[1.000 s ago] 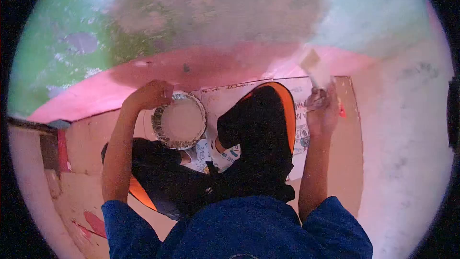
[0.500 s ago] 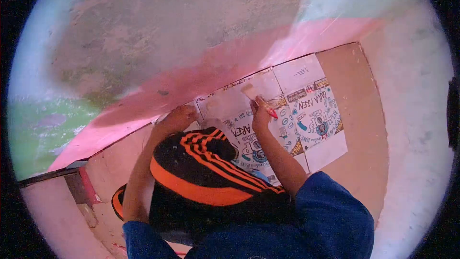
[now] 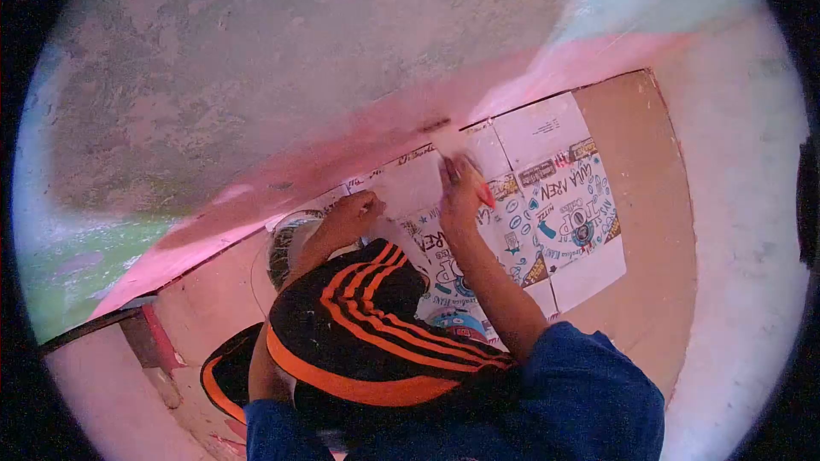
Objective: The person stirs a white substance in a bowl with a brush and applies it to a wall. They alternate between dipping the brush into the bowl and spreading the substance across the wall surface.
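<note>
My right hand (image 3: 461, 192) is closed around a paintbrush (image 3: 485, 195) with a red handle end. The brush's pale head is blurred and reaches the bottom of the pink wall band (image 3: 410, 130). My left hand (image 3: 354, 212) is curled over the printed cardboard (image 3: 568, 205), close to the wall; whatever its fingers may hold is hidden. Beside my left wrist stands a round container (image 3: 282, 249), partly covered by my forearm. A blue container (image 3: 459, 321) shows between my knee and my right forearm.
My bent leg (image 3: 367, 324), in black trousers with orange stripes, lies between my arms. The wall (image 3: 299, 60) is rough and patchy above the pink band. Brown floor (image 3: 653, 248) runs to a pale wall (image 3: 739, 230) on the right.
My right hand has lifted the brush up and slightly left to the wall's base. My left hand has shifted right, and the round container now shows beside it.
</note>
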`<state>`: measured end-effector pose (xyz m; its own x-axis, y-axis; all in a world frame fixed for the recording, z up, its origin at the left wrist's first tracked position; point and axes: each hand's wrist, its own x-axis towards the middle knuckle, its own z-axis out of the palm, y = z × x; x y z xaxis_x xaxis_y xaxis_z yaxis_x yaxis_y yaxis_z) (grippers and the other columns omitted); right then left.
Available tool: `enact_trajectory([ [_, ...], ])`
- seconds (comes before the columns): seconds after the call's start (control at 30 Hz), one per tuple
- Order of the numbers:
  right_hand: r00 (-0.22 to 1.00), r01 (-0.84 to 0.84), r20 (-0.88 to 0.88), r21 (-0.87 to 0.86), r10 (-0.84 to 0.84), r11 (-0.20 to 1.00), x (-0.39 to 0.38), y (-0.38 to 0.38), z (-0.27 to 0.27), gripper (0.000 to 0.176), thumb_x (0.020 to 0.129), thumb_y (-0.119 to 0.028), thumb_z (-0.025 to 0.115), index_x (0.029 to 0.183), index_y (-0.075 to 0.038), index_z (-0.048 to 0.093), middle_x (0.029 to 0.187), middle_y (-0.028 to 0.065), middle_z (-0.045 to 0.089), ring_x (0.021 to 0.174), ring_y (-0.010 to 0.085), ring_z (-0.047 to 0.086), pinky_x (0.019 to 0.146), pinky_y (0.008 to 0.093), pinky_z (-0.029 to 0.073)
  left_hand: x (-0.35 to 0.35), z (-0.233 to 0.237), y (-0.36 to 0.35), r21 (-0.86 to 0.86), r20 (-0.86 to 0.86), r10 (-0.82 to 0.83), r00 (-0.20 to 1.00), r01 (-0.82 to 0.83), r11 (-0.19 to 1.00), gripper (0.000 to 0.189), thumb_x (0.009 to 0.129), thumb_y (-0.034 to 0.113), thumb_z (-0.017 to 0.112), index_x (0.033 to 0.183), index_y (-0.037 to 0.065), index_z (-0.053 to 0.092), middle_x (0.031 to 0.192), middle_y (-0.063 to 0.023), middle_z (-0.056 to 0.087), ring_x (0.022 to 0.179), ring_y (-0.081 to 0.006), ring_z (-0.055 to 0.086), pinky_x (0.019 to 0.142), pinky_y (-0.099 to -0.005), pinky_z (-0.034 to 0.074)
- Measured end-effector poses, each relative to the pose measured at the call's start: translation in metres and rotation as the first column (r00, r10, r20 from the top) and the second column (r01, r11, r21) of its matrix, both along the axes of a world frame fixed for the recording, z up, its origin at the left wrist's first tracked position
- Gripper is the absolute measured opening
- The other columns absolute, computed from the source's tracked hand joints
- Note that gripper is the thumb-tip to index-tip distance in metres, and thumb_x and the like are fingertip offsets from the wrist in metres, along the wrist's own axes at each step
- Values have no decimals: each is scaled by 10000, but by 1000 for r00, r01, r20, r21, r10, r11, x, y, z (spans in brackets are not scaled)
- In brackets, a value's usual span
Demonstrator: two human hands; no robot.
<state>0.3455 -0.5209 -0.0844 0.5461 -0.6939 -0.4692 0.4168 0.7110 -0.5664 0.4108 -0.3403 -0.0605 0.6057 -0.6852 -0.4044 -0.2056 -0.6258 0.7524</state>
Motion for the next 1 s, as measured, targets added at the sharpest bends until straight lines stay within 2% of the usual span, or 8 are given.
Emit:
enact_trajectory([
  [0.17,953,0,-304,15,4,1000,-16,-8,-47,193,766,-43,529,946,10,486,909,93,521,816,194,534,760,292,467,-8,-17,16,-102,-110,116,987,-127,987,243,805,230,497,794,-12,511,738,-138,543,662,-217,529,642,-320,424],
  [0.3,903,-230,-428,-548,-34,804,12,-27,-108,182,768,-64,529,933,5,495,914,101,520,827,189,528,727,277,460,-11,-11,11,-152,30,47,998,-42,988,228,807,215,501,784,-12,507,721,-106,543,641,-180,506,626,-301,412],
  [0.47,976,66,-211,64,-51,996,-18,-45,0,190,753,-16,509,932,46,508,1032,112,466,906,212,492,761,270,453,-6,-7,11,-50,-55,104,993,-106,993,217,811,203,496,776,-11,501,714,-89,533,648,-169,499,620,-292,409],
  [0.67,986,-55,-169,-263,11,963,5,-51,-35,164,752,9,495,912,44,503,1007,137,468,950,216,478,783,274,443,-9,-18,9,-110,-111,98,989,-110,988,215,811,201,493,774,-10,501,723,-90,534,657,-175,506,634,-293,419],
  [0.77,999,-17,-39,50,19,999,-18,-50,16,208,760,-29,521,953,40,483,987,140,479,958,222,474,796,290,435,0,-11,3,-107,-64,99,993,-106,989,216,812,201,490,778,-12,502,735,-98,544,668,-183,517,648,-303,426],
  [0.83,952,-230,-269,-310,147,922,-38,-47,-31,266,755,-76,548,984,22,453,973,133,486,942,222,478,785,290,437,-12,-10,7,-61,-10,75,997,-76,995,217,812,202,491,780,-13,502,743,-102,549,675,-189,524,656,-310,428],
  [0.87,956,-68,-287,8,67,998,-25,-50,-47,305,756,-110,543,1012,12,431,972,123,486,926,220,480,772,279,436,-10,-13,7,-47,-68,98,993,-101,994,222,810,204,494,779,-15,502,738,-107,550,679,-192,527,654,-313,428],
  [1.0,890,-84,-453,-47,54,995,31,-39,-70,259,764,-124,515,1001,-28,476,987,94,497,871,187,505,743,266,415,-12,-4,4,-128,-150,122,981,-142,982,238,800,218,509,776,-19,504,729,-124,553,680,-198,534,634,-317,427],
])
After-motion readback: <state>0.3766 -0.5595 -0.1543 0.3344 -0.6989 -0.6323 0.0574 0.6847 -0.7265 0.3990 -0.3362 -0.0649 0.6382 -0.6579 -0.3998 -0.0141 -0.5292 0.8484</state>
